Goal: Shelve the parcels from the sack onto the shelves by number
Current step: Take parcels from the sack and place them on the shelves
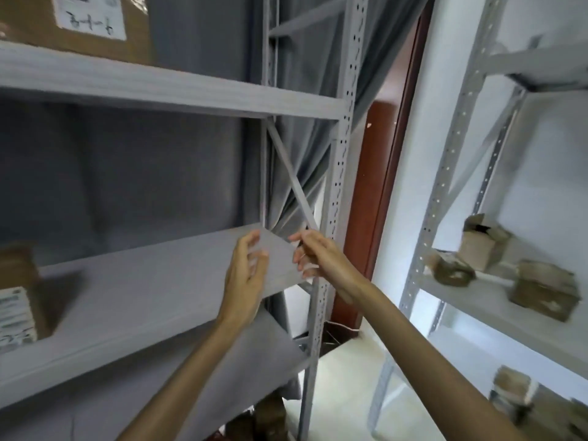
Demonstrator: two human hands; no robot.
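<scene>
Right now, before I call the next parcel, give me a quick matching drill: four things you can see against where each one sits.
Things:
1. labelled brown box
2. box with a printed label
3. open torn carton
4. grey curtain

Places:
A. right-hand rack, middle shelf
B. left rack, top shelf
C. behind the left rack
D. left rack, middle shelf, far left edge

Pairs: 1-B, 2-D, 3-A, 4-C

Both hands, left hand and right hand, are empty over the middle shelf.
</scene>
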